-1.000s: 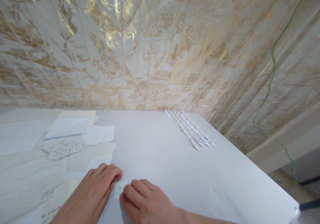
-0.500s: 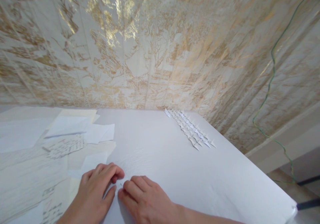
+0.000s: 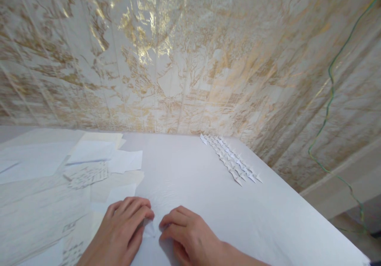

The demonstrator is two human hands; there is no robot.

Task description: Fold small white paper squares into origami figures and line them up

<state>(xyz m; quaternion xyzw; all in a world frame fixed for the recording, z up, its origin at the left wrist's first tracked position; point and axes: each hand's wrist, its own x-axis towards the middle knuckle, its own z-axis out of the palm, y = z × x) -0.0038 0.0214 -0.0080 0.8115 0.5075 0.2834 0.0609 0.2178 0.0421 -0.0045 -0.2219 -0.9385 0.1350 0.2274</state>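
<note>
Both of my hands rest low on the white tablecloth (image 3: 208, 202) near its front edge. My left hand (image 3: 122, 230) and my right hand (image 3: 190, 236) have curled fingers, and their fingertips pinch a tiny white folded paper piece (image 3: 151, 230) between them. Most of that piece is hidden by the fingers. Farther back on the right lie rows of several small folded white paper pieces (image 3: 230, 159), laid out diagonally.
Loose paper sheets (image 3: 98, 159), some with handwriting, cover the table's left side. A gold-patterned curtain (image 3: 184, 60) hangs behind the table. A green cord (image 3: 329, 103) dangles at the right. The table's right edge drops off to the floor.
My hands have shifted slightly right and closed in on the small paper piece, which shows less than a second ago. The view has tilted a little.
</note>
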